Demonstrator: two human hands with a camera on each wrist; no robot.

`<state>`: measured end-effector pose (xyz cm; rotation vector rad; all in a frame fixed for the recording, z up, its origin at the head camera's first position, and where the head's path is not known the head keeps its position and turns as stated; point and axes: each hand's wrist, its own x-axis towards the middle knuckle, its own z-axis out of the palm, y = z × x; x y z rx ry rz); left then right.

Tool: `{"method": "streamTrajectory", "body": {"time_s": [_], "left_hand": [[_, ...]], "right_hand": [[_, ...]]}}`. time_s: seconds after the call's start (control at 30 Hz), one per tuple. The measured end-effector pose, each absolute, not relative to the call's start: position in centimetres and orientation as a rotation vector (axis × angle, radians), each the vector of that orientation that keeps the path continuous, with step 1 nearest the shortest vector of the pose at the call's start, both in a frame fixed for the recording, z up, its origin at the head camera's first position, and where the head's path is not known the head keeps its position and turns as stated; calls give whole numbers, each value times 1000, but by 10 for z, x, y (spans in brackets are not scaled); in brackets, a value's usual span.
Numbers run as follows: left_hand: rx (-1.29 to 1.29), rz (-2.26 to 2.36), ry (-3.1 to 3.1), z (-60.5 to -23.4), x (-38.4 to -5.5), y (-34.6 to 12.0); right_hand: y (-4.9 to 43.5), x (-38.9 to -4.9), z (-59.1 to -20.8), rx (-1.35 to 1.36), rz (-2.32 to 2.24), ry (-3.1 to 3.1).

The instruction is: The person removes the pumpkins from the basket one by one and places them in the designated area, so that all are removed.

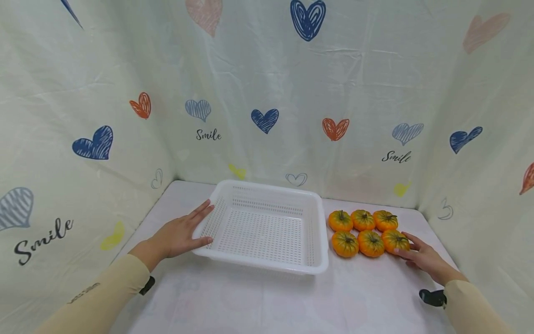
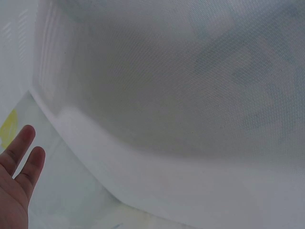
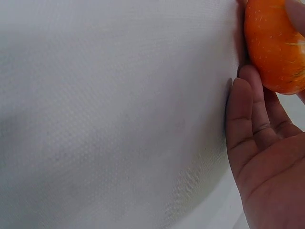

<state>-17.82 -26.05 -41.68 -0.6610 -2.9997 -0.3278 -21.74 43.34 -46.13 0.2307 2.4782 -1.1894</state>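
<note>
A white perforated plastic basket (image 1: 267, 227) stands on the table, with nothing in it. My left hand (image 1: 183, 234) rests at its left rim, fingers straight and thumb spread apart from them; the left wrist view also shows part of that left hand (image 2: 19, 183). To the right of the basket, several small orange pumpkins with green stems lie in two rows. At the right end of the near row, my right hand (image 1: 427, 257) holds a pumpkin (image 1: 394, 240) between thumb and fingers. That pumpkin (image 3: 274, 47) shows close up in the right wrist view, fingers bent along its side.
The other pumpkins (image 1: 371, 243) sit close together beside the held one, near the basket's right side. A white cloth covers the table (image 1: 258, 301). Curtains (image 1: 267, 83) printed with hearts and "Smile" hang at the back and both sides.
</note>
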Motion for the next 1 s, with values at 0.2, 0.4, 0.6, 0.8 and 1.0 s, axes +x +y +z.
{"method": "streamTrajectory", "body": {"time_s": [0.2,0.4,0.6,0.8,1.0], "left_hand": [[-655,-332,-3003,-417,-178,-260],[-665,-334,-2997,-416,-178,-260],[-670,-330,-2998,-415,-178,-260],[-673,-323,-3010,-414,-178,-259],[-670,-326,-3017,-413,-177,-259]], "right_hand": [[434,-217,-462,240,-1193,2471],[435,-218,-464,243,-1194,2476],[434,-218,-463,245,-1189,2479],[431,-217,-459,230,-1196,2468],[433,-216,-459,229,-1182,2470]]}}
